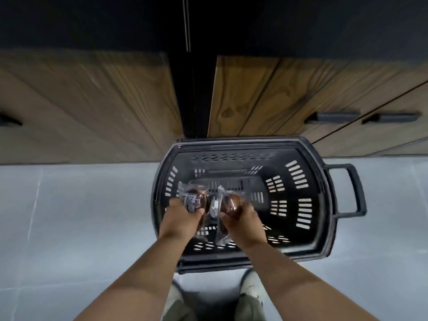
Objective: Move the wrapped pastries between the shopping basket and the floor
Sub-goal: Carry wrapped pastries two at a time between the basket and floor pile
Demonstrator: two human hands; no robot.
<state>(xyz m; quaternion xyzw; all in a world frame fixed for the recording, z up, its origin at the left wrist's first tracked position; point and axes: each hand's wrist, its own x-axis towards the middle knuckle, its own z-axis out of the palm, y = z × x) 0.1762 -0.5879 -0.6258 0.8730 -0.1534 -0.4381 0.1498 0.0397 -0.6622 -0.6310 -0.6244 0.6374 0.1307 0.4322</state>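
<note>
The person stands over a black shopping basket point(243, 142) set on the grey tiled floor point(81, 216) in front of wooden cabinets point(92, 100). Both hands are held above the basket's left half. The left hand point(183, 217) has its fingers curled round a wrapped pastry point(193, 200) with a printed label showing on its clear film. The right hand point(243, 218) grips a second wrapped pastry point(231, 202), whose loose wrapper hangs down between the wrists. The two packets sit just beside each other, nearly touching.

The visible part of the basket's slotted bottom holds no other packet, and none lies on the floor in view, so these two seem to be the whole load, both mid-transfer. It cannot be told whether they are being lifted out or lowered in. Either way, neither pastry has reached a resting place yet: what likely remains is to set both down, on the floor beside the basket or on its bottom, and let go.
</note>
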